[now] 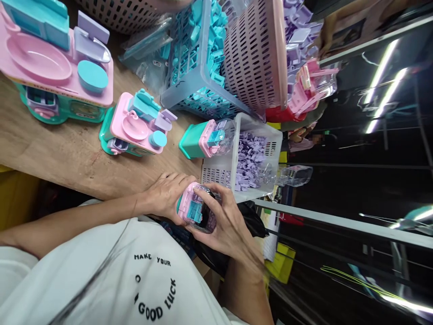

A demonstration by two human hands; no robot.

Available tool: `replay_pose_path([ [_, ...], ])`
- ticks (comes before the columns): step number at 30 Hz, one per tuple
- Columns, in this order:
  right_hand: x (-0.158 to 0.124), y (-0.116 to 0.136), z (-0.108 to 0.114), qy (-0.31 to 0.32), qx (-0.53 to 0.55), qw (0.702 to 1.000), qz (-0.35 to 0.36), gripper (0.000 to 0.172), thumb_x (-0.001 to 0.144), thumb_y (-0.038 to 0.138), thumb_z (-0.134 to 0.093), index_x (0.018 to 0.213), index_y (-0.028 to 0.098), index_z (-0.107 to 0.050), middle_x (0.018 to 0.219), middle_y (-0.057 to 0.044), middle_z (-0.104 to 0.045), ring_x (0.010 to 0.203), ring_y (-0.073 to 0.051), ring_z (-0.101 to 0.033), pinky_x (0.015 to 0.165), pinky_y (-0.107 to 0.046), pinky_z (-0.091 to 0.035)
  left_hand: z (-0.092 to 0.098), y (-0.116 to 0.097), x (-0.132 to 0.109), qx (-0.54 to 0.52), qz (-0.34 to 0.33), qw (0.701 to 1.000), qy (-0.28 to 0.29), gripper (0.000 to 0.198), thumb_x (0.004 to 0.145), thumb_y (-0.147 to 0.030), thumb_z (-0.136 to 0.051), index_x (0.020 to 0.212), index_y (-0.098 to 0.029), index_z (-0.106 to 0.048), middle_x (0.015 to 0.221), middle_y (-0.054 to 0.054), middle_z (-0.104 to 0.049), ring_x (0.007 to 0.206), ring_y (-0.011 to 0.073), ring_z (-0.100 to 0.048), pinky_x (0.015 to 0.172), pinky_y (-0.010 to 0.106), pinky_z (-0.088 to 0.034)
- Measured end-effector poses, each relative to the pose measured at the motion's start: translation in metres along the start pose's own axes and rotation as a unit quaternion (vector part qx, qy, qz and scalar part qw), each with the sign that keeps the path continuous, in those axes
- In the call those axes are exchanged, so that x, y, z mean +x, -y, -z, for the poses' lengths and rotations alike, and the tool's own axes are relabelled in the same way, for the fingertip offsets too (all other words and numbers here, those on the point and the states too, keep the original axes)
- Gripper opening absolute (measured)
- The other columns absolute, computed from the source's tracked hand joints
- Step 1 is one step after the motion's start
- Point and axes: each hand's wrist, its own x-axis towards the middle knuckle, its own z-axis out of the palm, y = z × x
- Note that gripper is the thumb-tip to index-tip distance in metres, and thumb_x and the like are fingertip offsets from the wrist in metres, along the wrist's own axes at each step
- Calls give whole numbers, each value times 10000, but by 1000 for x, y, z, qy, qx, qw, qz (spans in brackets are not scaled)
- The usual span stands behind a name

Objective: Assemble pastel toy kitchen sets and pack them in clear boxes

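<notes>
Close to my shirt I hold a small plastic toy point(190, 204) with a pink rim, a teal end, blue pieces and a clear cover. My left hand point(166, 197) is closed round its teal and pink end. The fingers of my right hand point(226, 222) wrap the clear cover from the other side. A similar teal and pink toy with a clear cover point(196, 140) lies on the table beyond my hands. To its left stands a toy kitchen point(135, 128) with a pink top, and a bigger toy kitchen point(43, 67) is farther left.
A white basket point(238, 149) holds many small purple pieces. Behind it are a blue crate point(203, 54) of turquoise parts and a pink basket point(253, 58). Purple parts point(301, 31) are heaped at the back. Clear plastic bags point(149, 54) lie on the wooden table point(50, 153).
</notes>
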Motion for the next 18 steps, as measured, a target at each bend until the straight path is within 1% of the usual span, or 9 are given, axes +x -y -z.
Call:
replay_pose_path([
  [7,-1,-4,0,9,21,1000,-1,798,746,341,-774,1447,246,-406,1342,-149,-400,1255,-325,-477,1019,-507,-518,3,-4,0,-5,15,1000,5,921,573,-463,-800,1347,-176,-390,1327,140,-562,1224,340,-524,1036,476,-390],
  [12,3,-3,4,23,15,1000,5,796,750,337,-768,1452,257,-404,1340,-148,-400,1247,-328,-490,1020,-517,-513,4,-5,2,-8,25,999,18,920,560,-466,-822,1332,-192,-405,1301,138,-575,1202,352,-539,1016,485,-395],
  [18,5,-5,5,35,-5,999,24,824,743,379,-775,1461,244,-393,1347,-158,-406,1250,-341,-473,1023,-534,-502,7,-7,2,-9,26,999,21,915,567,-461,-829,1327,-172,-410,1317,145,-568,1209,351,-532,1032,485,-389],
])
